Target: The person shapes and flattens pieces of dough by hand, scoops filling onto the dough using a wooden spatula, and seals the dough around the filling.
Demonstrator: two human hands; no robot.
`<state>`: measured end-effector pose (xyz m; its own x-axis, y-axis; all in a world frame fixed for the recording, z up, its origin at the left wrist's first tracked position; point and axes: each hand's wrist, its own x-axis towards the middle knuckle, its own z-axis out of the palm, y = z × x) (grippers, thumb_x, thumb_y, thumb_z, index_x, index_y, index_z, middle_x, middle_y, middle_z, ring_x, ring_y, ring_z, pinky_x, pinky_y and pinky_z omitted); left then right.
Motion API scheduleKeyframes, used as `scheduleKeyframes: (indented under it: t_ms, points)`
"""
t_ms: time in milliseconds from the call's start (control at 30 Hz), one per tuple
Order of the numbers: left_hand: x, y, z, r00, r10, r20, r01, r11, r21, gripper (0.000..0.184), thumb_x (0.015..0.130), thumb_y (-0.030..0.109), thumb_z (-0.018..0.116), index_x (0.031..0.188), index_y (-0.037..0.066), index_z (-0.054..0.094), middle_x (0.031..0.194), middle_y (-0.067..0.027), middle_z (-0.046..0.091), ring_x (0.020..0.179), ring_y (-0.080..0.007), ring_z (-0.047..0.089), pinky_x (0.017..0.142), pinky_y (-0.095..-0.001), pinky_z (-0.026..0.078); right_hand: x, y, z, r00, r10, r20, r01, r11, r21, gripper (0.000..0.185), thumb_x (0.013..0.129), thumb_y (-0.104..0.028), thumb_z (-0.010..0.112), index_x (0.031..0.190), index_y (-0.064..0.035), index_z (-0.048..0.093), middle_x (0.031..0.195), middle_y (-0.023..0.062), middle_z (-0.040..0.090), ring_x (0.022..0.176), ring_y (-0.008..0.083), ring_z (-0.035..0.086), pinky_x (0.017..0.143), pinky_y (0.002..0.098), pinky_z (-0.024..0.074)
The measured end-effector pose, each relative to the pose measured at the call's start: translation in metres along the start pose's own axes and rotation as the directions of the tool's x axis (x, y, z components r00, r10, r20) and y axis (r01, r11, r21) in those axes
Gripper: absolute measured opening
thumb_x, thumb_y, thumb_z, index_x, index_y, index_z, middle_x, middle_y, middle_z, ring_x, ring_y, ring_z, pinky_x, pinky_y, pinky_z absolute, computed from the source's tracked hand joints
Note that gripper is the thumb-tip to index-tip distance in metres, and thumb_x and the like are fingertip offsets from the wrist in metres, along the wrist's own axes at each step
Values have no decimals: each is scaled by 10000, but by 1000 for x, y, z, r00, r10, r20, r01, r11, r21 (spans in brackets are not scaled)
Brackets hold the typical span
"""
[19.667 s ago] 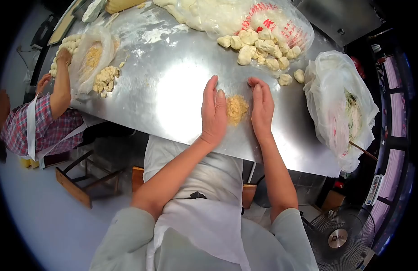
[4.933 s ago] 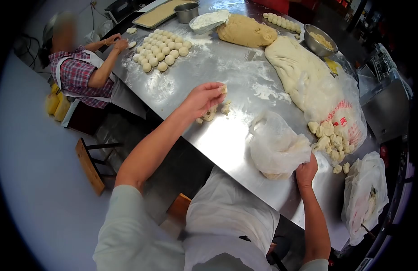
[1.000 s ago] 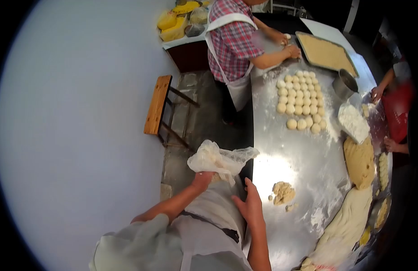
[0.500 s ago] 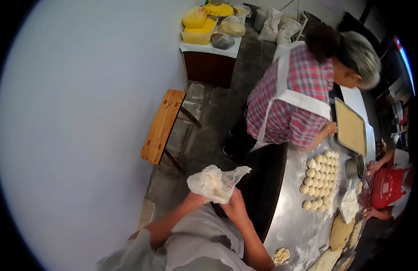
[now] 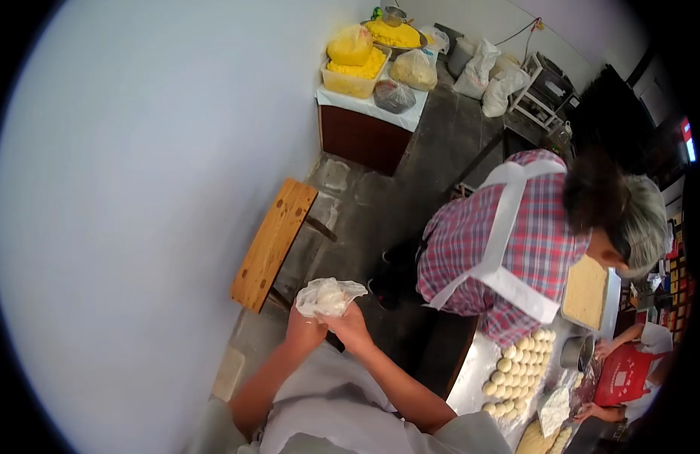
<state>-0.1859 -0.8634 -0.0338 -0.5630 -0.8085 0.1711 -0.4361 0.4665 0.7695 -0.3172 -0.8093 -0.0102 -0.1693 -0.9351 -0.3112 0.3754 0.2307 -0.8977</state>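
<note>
A crumpled clear plastic bag [image 5: 327,297] is held in front of my apron, its contents hidden by the folds. My left hand [image 5: 306,327] grips it from the left. My right hand [image 5: 348,325] closes on it from the right, close beside the left one. To the right, rows of round dough balls [image 5: 522,367] lie on the metal table [image 5: 471,371]. A bowl of white flour [image 5: 554,412] and a piece of tan dough [image 5: 537,439] are farther along.
A wooden bench [image 5: 274,246] stands by the wall. Behind it, a side table [image 5: 365,140] holds yellow food and bags. A co-worker in plaid [image 5: 501,242] bends over the metal table near a tray [image 5: 586,291]; another person in red [image 5: 622,374] is opposite.
The view has swung left, away from the metal table. My right hand has moved from beside the bag onto it, and the bag is gathered smaller. The co-worker in plaid leans farther over.
</note>
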Motion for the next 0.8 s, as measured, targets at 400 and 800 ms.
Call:
scheduleKeyframes:
  t_ms: [400,800]
  points:
    - [86,-80,-34,946,-313,-83,317,948,38,538,854,143,786,1349,35,604,1358,-221,611,1285,-426,565,1082,-495,471,254,23,-75,915,71,-398,-26,992,120,423,865,86,704,1280,21,657,1204,103,726,1068,225,709,934,356,563]
    - [254,-127,-86,929,-346,130,350,936,-12,395,928,113,709,1305,21,634,1271,-217,663,1178,-423,623,1002,-478,513,501,-136,-240,690,-262,-674,280,956,-86,430,815,50,704,1241,56,650,1184,130,706,1053,264,702,940,402,557]
